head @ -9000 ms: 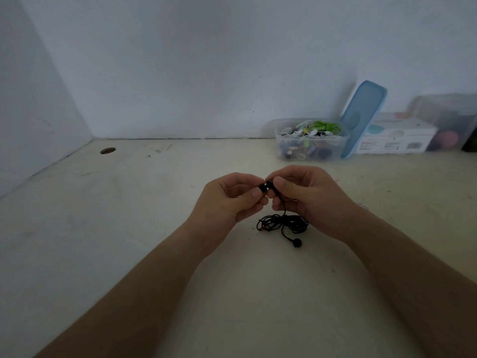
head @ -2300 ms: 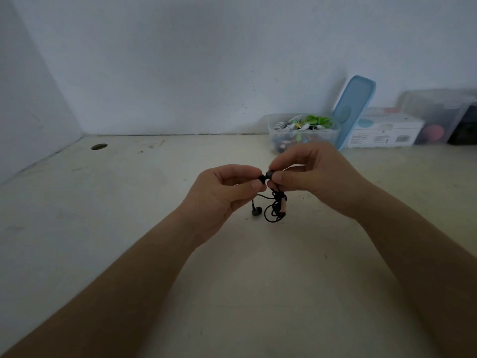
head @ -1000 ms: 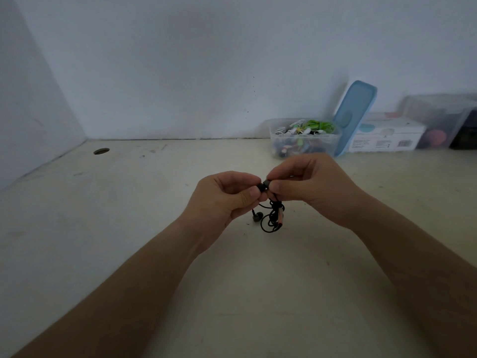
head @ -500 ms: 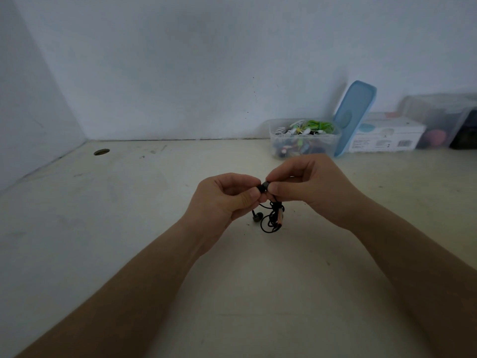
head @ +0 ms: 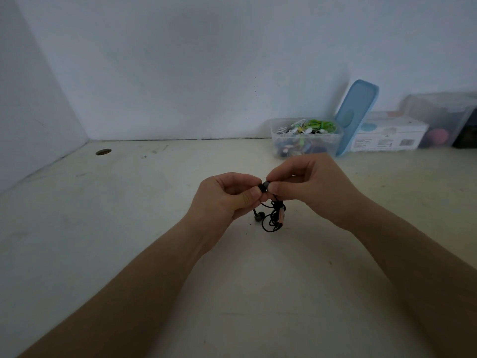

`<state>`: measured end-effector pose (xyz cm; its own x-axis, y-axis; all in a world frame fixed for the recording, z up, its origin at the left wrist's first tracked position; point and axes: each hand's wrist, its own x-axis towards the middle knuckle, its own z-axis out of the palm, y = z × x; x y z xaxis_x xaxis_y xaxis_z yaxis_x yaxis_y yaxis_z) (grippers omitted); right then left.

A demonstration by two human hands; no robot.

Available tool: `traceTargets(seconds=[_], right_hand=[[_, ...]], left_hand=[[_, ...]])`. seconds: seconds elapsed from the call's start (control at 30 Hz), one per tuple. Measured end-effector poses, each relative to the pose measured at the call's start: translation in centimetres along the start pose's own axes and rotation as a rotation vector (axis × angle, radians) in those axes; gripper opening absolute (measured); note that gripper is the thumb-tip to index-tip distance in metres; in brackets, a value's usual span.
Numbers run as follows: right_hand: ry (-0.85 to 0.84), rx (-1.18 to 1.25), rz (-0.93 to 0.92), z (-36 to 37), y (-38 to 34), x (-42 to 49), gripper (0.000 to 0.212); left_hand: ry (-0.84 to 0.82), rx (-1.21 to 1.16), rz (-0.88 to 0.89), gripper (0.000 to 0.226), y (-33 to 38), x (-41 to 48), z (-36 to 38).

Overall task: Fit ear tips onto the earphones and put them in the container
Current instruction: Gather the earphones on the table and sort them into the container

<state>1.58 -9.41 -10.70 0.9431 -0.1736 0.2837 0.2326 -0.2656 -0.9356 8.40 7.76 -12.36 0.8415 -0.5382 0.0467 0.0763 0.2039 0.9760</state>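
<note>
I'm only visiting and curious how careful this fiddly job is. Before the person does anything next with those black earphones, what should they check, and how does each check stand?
1. Earbud gripped: ok; the left hand and right hand pinch it between fingertips.
2. Ear tip fully seated: cannot tell; the fingers hide it.
3. Second earbud has its tip: cannot tell; it dangles and is too small to judge.
4. Cable bundled: ok; it hangs coiled below the hands.
5. Container open: ok; its blue lid leans beside it.
</note>
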Motion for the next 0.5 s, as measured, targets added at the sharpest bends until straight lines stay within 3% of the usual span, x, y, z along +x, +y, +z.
traceTargets(seconds=[0.27, 0.5], right_hand=[[0.045, 0.081, 0.021, 0.49, 0.09, -0.18, 0.015], [0.112, 0.003, -0.025, 0.89, 0.4, -0.09, 0.013]], left_hand=[[0.018, -0.025, 0.01, 0.015, -0.24, 0.1, 0.04], [0.046, -0.028, 0.019, 0.014, -0.31, 0.11, 0.34]])
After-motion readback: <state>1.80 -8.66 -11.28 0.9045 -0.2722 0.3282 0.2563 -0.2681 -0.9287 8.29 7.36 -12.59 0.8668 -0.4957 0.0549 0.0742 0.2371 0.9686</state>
